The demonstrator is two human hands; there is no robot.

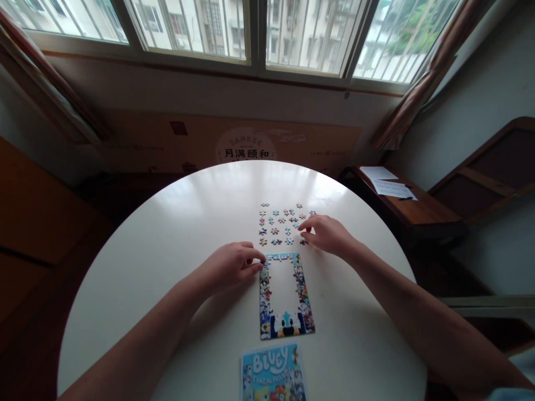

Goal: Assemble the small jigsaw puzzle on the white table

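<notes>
A partly built jigsaw puzzle (264, 306) lies flat on the white table, its border joined around a bare middle, with a blue dog face at the near end. My left hand (234, 264) rests at its far left corner, thumb and index fingertips slightly apart on the edge. Beyond the puzzle, loose jigsaw pieces (275, 230) are spread in rough rows. Over the right side of these pieces is my right hand (326, 233), thumb and index apart, the fingertips close to a few pieces. Nothing shows between them.
A Bluey picture sheet or box lid (271, 365) lies at the near edge of the round white table (167, 250). To the right stands a wooden side table (412, 209) with papers (395, 188). A large cardboard box (146, 133) leans under the windows.
</notes>
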